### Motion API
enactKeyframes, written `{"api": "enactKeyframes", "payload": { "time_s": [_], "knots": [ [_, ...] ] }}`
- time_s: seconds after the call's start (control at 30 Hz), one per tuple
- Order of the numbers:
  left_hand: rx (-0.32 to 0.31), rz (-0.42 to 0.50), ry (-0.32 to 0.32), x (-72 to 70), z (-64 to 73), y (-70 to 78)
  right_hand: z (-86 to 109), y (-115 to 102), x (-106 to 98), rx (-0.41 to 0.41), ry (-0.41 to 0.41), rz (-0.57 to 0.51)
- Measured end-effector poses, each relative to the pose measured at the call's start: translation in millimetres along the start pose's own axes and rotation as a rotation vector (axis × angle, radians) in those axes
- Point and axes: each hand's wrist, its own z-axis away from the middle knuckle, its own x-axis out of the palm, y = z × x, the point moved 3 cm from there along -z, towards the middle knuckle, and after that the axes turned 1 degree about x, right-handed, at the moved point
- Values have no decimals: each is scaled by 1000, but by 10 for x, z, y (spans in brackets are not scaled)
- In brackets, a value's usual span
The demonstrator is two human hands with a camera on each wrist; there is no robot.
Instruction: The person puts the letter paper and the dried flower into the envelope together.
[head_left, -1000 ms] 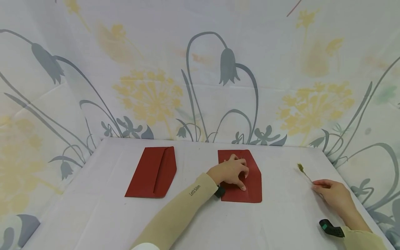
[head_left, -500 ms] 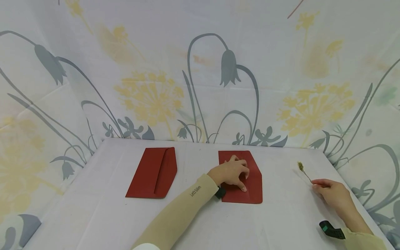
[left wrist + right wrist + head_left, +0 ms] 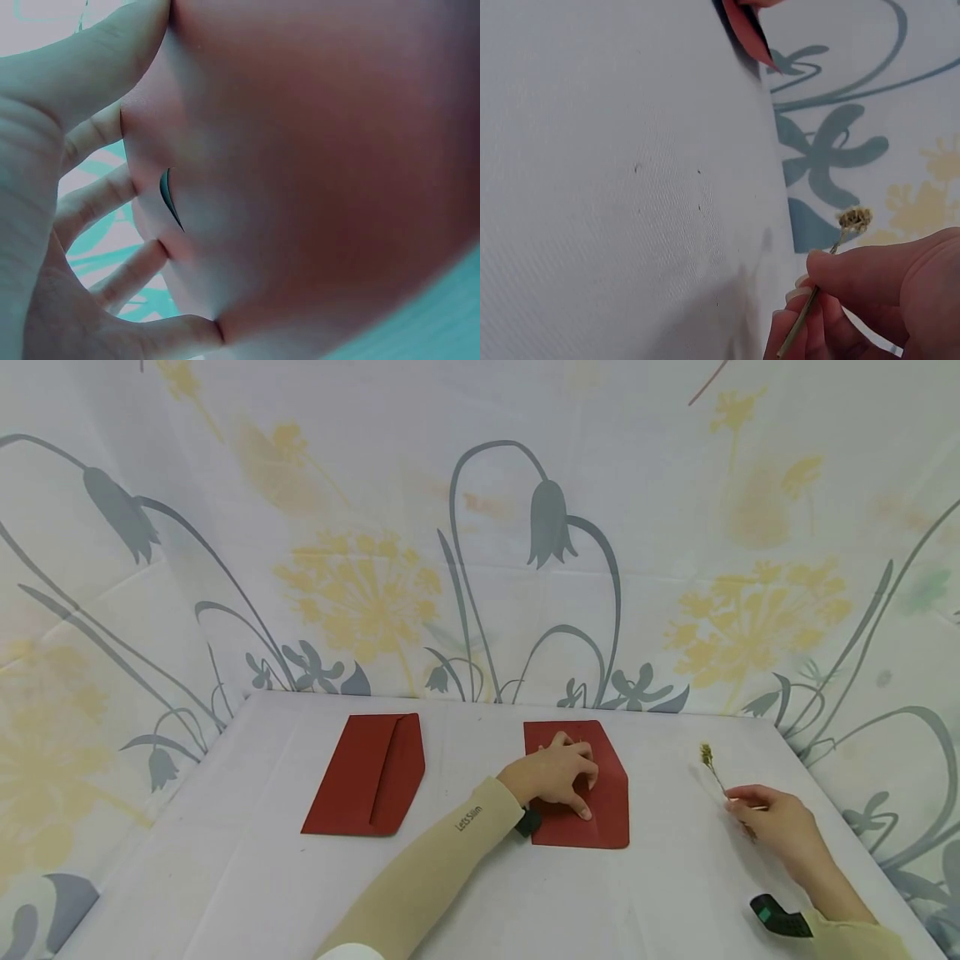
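Observation:
My left hand [image 3: 551, 770] rests on a red envelope [image 3: 611, 810], its flap side toward the right. Seen from the left wrist, spread fingers and thumb [image 3: 97, 60] touch the red paper [image 3: 300, 150], which has a narrow dark slit between the fingertips. Over at the right, my right hand [image 3: 780, 827] pinches the thin stem of a small dried flower [image 3: 707, 754] between thumb and fingers. The yellowish-brown flower head [image 3: 855, 219] points away from the hand, and the cut stem end sticks out below the fingers in the right wrist view.
A second red envelope [image 3: 352, 777] lies on the left of the white-covered table [image 3: 225, 893], its flap folded out on the right side. Behind the table's far edge hangs a flower-printed cloth [image 3: 480, 527]. Small dark specks [image 3: 699, 172] dot the tablecloth.
My right hand has shifted a little to the left with the dried flower, bringing it closer to the middle envelope. The left hand and both envelopes keep their places.

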Motion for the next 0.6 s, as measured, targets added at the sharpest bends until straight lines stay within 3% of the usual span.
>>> {"api": "enactKeyframes", "payload": {
  "time_s": [0.6],
  "knots": [
    [24, -11, -5, -10, 9, 1, 158, -447, 333, -119, -80, -81]
  ]
}}
